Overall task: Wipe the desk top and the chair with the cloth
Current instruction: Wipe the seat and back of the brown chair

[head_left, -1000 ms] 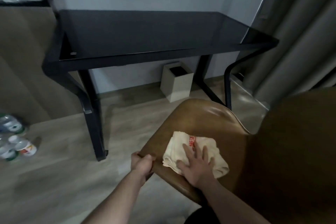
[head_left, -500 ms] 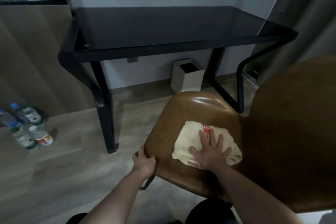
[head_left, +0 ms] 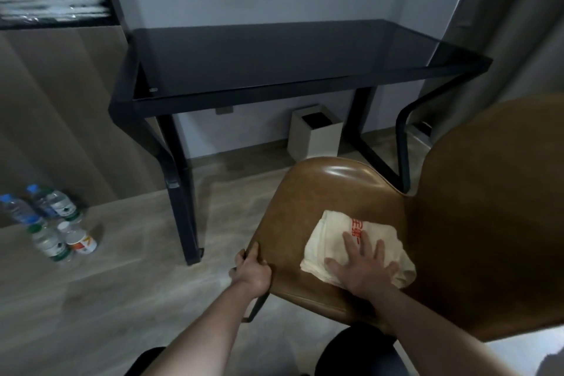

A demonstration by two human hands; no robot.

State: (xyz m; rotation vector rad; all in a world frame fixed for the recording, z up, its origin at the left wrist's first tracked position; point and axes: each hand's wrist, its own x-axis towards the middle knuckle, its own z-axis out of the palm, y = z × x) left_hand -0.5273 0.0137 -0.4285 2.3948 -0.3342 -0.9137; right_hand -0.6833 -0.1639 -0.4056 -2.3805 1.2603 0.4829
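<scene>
A brown leather chair (head_left: 308, 192) stands in front of me, its seat towards the desk and its backrest at the right. A cream cloth (head_left: 332, 232) with red print lies folded on the seat. My right hand (head_left: 363, 265) presses flat on the cloth, fingers spread. My left hand (head_left: 251, 273) grips the seat's left edge. The black glass-topped desk (head_left: 274, 55) stands beyond the chair against the wall, its top bare.
A white waste bin (head_left: 316, 133) sits under the desk. Several water bottles and a small can (head_left: 52, 223) stand on the wooden floor at the left. A wooden cabinet (head_left: 45, 101) lines the left wall. Grey curtains (head_left: 518, 24) hang at the right.
My right hand has slid the cloth across the seat towards the backrest. My left hand keeps its grip on the seat edge. My view has shifted a little.
</scene>
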